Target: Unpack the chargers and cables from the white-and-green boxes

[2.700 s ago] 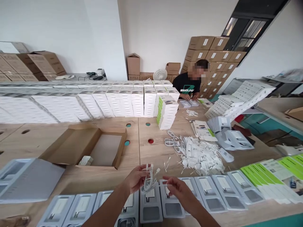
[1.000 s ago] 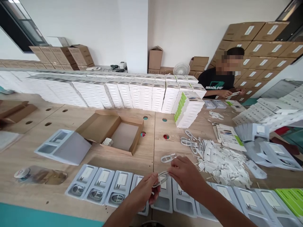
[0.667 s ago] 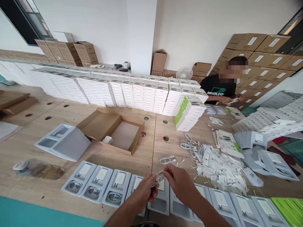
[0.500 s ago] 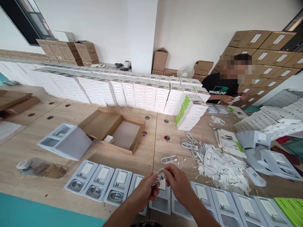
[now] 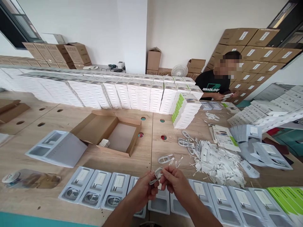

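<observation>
Between my two hands is a coiled white charging cable (image 5: 155, 176). My left hand (image 5: 145, 186) pinches one side of the coil, and my right hand (image 5: 174, 181) grips it from the other side with bent fingers. Below them runs a row of grey plastic trays (image 5: 158, 205), partly hidden by my hands and forearms. White chargers (image 5: 118, 182) lie in the trays' upper compartments. Coiled cables (image 5: 113, 200) fill the lower compartments of the left-hand trays, while the lower compartments to the right hold none. Just beyond my hands lies another coiled cable (image 5: 165, 158).
A heap of white tags (image 5: 219, 165) and more cables (image 5: 187, 143) lie to the right. An open cardboard box (image 5: 129, 151) stands ahead, beside stacked trays (image 5: 63, 149). White boxes (image 5: 132, 93) form a wall behind. A co-worker (image 5: 213, 85) handles a white item at the far right.
The view has shifted slightly, so the table's things sit a little further left. My hands stay on the cable coil, and the fingers of my right hand have changed position on it.
</observation>
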Demonstrator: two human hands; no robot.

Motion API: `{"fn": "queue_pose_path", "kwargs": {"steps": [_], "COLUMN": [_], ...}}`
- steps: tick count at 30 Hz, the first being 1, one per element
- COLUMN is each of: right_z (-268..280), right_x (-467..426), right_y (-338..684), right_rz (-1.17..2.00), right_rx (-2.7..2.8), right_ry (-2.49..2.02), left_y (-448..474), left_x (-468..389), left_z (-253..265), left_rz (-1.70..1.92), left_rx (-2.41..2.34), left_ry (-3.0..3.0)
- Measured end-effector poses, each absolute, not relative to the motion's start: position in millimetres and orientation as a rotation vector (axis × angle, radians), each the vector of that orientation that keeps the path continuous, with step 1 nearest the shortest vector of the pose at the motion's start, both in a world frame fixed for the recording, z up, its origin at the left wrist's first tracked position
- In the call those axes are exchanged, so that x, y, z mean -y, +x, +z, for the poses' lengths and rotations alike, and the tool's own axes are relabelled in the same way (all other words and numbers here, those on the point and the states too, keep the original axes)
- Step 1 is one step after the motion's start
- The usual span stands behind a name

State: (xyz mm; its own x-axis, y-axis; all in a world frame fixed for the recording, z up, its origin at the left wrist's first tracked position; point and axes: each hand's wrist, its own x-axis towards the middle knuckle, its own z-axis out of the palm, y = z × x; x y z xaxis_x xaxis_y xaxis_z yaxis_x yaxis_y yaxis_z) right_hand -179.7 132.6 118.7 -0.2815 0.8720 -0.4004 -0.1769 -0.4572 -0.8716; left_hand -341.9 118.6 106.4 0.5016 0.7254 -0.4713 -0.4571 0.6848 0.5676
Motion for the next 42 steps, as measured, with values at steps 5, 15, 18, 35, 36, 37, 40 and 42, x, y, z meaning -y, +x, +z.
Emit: {"fn": "queue_pose_path", "kwargs": {"steps": [5,15,18,35,36,37,40,42], "right_z": [123,142,145,154,155,155,153,147], "right_x": [-130,-153,-154,-134,-132,-131,-127,-127], "right_y": [-182,-154,-152,-159,-160,-162,-172,-181], "right_rz": [1.587,0.663,0.705,0.698,0.732,0.794,1.031,1.179], "right_rx": [1.236,2.189,2.237,2.377,2.356,2.314,2.04,1.782], "right_ry": [-1.352,-1.349,-1.31,-1.387,-1.43,-1.473,-1.555,-1.532], "left_y": [-341,-365,-367,-375,-376,-376,-375,-372], "left_x": [-120,-124,-125,-125,-125,-124,-120,-117], "left_z": [111,140,148,137,137,136,127,119], "left_rz": [0.709,0.724,0.833,0.715,0.711,0.71,0.738,0.768], "left_rx": [-0.761,-0.89,-0.898,-1.033,-1.018,-1.013,-1.085,-1.153], "left_ry": [0.42,1.024,1.048,1.013,1.003,1.003,1.061,1.124]}}
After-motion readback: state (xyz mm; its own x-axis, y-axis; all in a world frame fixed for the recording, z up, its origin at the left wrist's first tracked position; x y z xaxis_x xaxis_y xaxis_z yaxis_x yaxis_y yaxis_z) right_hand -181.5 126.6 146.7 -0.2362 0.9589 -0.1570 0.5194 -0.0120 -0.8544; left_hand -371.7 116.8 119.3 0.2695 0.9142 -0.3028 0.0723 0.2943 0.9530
